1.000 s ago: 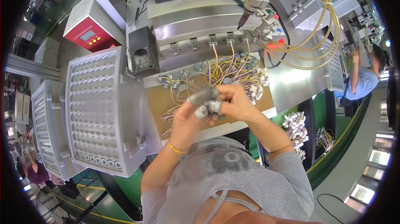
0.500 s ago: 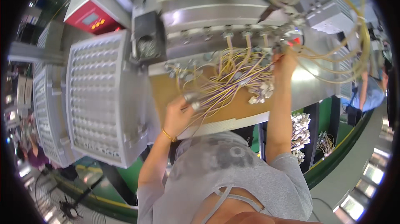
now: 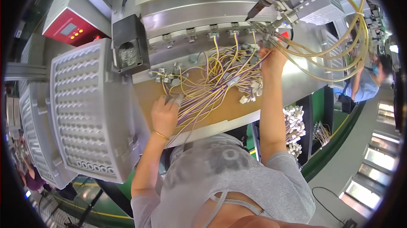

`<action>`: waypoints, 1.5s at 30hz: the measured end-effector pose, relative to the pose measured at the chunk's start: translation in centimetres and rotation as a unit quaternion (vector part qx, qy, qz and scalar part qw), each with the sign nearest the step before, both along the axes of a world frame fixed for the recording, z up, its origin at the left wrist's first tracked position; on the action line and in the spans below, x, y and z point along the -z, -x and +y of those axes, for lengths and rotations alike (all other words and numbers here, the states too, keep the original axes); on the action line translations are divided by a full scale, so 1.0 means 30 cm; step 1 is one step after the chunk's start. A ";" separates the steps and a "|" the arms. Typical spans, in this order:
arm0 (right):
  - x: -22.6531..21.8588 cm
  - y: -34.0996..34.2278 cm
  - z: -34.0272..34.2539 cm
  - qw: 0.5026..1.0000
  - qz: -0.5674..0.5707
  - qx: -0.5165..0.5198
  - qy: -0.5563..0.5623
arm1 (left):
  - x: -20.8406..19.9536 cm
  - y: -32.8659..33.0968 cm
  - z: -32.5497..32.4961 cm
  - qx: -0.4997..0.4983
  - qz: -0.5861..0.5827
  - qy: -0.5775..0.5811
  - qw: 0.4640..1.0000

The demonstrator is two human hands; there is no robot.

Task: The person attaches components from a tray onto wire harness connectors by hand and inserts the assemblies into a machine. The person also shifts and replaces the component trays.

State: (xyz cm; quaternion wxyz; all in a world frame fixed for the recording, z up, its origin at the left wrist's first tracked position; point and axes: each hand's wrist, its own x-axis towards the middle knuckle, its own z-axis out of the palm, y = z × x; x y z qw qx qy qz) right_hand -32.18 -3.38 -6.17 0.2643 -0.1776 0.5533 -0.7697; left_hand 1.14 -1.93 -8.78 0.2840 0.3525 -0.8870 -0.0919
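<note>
A bundle of yellow and purple wires lies spread over a brown board on the metal counter, in front of the person. The left hand is at the left end of the bundle, its fingers bent and close together, with grey covers on the fingertips; whether it pinches any wire, I cannot tell. The right hand reaches up to the right end of a metal bar, its fingers curled in beside the clips there; a purple wire runs up to them, but what they grip is too small to tell. Three wires stand up from the bundle to clips along the bar. White plugs lie at the bundle's right side, and small metal parts sit at the board's upper left. A dark pointed tool hangs above the bar, near looping yellow hoses. To the left stand a black box, a red-fronted control box and a grey tray with rows of round pockets.
</note>
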 end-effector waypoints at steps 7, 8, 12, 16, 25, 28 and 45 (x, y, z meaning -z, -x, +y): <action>-0.008 0.018 -0.030 0.991 -0.007 -0.127 0.039 | -0.029 -0.025 -0.007 -0.074 0.050 -0.062 0.994; 0.008 0.066 -0.035 0.990 0.071 -0.120 0.037 | -0.049 -0.029 -0.016 -0.103 0.079 -0.077 0.988; -0.046 0.051 -0.042 0.997 -0.007 -0.054 0.058 | -0.024 -0.124 -0.015 -0.169 0.102 -0.125 0.972; -0.067 0.050 -0.046 0.995 0.043 -0.079 0.037 | -0.019 -0.144 0.020 -0.128 0.010 -0.134 0.983; 0.035 0.047 -0.049 0.993 0.073 -0.060 0.076 | 0.010 -0.091 0.030 -0.123 -0.169 -0.088 0.974; -0.076 0.006 -0.023 0.994 0.011 -0.083 0.067 | -0.045 -0.085 0.027 -0.098 -0.189 -0.067 0.975; -0.189 -0.336 0.284 0.885 0.146 -0.435 -0.078 | -0.336 0.181 0.091 0.157 0.394 -0.559 0.712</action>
